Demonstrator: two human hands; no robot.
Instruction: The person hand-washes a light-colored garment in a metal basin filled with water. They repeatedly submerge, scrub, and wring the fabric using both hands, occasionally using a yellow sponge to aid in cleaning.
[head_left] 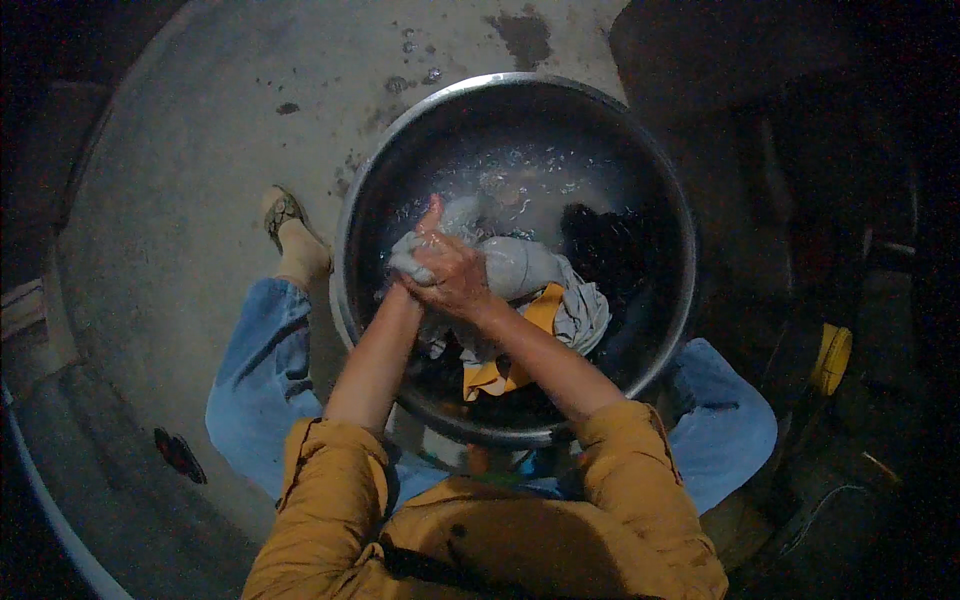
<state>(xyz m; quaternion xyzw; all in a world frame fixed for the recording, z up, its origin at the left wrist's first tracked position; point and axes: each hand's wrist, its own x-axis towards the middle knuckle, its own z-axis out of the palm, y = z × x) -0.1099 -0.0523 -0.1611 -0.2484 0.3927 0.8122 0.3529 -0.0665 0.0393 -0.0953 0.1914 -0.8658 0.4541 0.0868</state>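
A light grey wet garment (520, 265) with a yellow-orange part (543, 312) lies bunched in a wide metal basin (683, 290). My right hand (455, 275) is closed around a twisted end of it on the basin's left side. Pressed close against it, my left hand (410, 285) grips the same bunch; most of its fingers are hidden by cloth and by the right hand. Soapy water with bubbles (520, 185) fills the basin's far part. Dark cloth (605, 240) sits in the water right of the grey garment.
The basin stands between my knees, in blue jeans (262, 375), on a grey concrete floor (200, 200) with wet patches. My left foot wears a patterned shoe (283, 213). A yellow object (832, 358) lies at the right, among dark shapes hard to make out.
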